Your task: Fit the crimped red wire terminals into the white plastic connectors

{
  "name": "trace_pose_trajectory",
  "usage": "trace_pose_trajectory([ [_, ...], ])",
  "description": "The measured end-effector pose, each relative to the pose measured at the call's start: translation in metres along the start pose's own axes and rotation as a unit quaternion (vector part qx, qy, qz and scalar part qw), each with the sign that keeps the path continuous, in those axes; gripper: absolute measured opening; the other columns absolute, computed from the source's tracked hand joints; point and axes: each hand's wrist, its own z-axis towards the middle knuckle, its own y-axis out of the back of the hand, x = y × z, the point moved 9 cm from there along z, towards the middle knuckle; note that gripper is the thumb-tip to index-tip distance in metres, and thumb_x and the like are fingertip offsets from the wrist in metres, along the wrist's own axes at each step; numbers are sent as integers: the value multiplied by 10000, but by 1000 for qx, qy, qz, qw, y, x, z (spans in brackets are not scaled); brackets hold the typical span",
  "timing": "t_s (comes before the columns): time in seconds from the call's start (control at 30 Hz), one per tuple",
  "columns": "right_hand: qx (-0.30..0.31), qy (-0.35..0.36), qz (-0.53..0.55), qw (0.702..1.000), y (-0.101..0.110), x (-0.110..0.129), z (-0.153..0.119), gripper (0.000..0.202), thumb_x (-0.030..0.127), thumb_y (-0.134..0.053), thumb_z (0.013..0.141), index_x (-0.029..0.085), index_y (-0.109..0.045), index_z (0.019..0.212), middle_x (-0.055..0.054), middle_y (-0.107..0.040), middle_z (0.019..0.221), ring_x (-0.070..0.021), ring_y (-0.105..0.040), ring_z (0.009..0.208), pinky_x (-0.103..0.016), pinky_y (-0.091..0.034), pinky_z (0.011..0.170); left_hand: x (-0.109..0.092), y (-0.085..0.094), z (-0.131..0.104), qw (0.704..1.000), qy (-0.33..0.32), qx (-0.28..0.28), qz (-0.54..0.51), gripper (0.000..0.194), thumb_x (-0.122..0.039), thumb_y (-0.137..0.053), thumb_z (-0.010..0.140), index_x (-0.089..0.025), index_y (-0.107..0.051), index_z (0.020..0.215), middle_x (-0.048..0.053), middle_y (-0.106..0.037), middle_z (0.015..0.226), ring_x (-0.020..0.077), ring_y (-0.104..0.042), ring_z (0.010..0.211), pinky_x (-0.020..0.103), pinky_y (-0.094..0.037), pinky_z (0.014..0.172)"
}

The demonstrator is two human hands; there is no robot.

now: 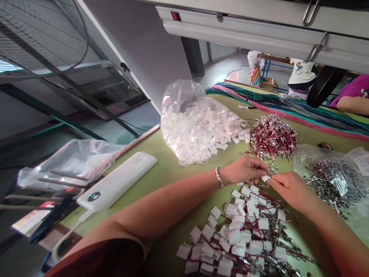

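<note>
My left hand [248, 169], with a bracelet at the wrist, pinches a small white connector housing [265, 178] between closed fingers. From the other side my right hand [288, 187] meets it, thumb and fingertips pressed together at the housing's edge; what those fingertips grip is too small to make out. Below both hands spreads a heap of white housings with red wires and metal terminals [240, 231]. Just beyond them lies a pile of short red wires with silvery terminals [272, 134]. Behind my left hand, loose white housings [213, 127] spill from a clear plastic bag [183, 92].
Metal terminals [337, 181] lie on plastic at the right, near a black tape roll [325, 146]. Long coloured wires [302, 107] run along the far edge. A white power bank [118, 181] with a cable lies left. A lamp fixture [245, 36] hangs overhead. Another person's arm [353, 104] shows far right.
</note>
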Motion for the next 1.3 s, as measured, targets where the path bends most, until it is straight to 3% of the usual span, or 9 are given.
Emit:
trace_pose_trajectory([
  [0.17, 5, 11, -15, 1000, 0, 2, -2, 340, 348, -423, 889, 219, -576, 615, 28, -418, 508, -123, -359, 515, -280, -252, 512, 4, 7, 1, 998, 9, -20, -54, 233, -326, -624, 823, -145, -663, 964, -43, -568, 553, 44, -471, 436, 167, -344, 419],
  [0.33, 12, 4, 15, 1000, 0, -2, -2, 326, 337, -475, 868, 219, -593, 589, 34, -383, 481, -117, -326, 497, -277, -236, 497, 5, 8, -1, 997, 19, 1, -71, 250, -341, -623, 828, -143, -665, 974, -39, -571, 562, 40, -449, 418, 171, -323, 408],
  [0.6, 28, -25, 44, 998, -8, -4, 2, 321, 337, -474, 853, 208, -574, 577, 22, -430, 491, -119, -353, 502, -274, -267, 488, -8, 1, -3, 997, -5, -10, 70, 150, -216, -613, 808, -142, -675, 922, -45, -551, 528, 53, -506, 465, 162, -396, 447],
  [0.8, -3, -9, 53, 999, 2, -2, 2, 254, 353, -463, 856, 213, -525, 654, 26, -484, 592, -121, -415, 563, -262, -318, 531, -11, 7, -4, 998, -3, -49, 46, 148, -203, -567, 842, -137, -665, 932, -43, -558, 521, 48, -490, 435, 173, -393, 447],
  [0.93, -32, 28, 15, 999, 7, 6, 1, 271, 322, -435, 867, 214, -508, 629, 26, -474, 563, -123, -420, 554, -265, -310, 544, -9, 8, -3, 999, -3, -37, 27, 111, -197, -586, 832, -134, -649, 898, -43, -559, 523, 48, -489, 433, 173, -387, 443],
  [1.23, -25, 28, 15, 999, -9, -2, 0, 305, 337, -446, 854, 214, -426, 576, 32, -425, 510, -117, -359, 499, -263, -266, 491, -1, -5, -8, 996, 18, -43, 82, 117, -208, -604, 816, -137, -653, 896, -54, -518, 530, 46, -467, 447, 165, -355, 423],
  [1.3, -10, 23, 43, 999, -10, -2, 0, 311, 351, -426, 870, 212, -422, 592, 40, -410, 522, -111, -349, 506, -250, -278, 487, -6, -7, -8, 994, 20, -8, 109, 177, -253, -595, 834, -140, -654, 955, -41, -542, 566, 61, -497, 479, 180, -392, 451],
])
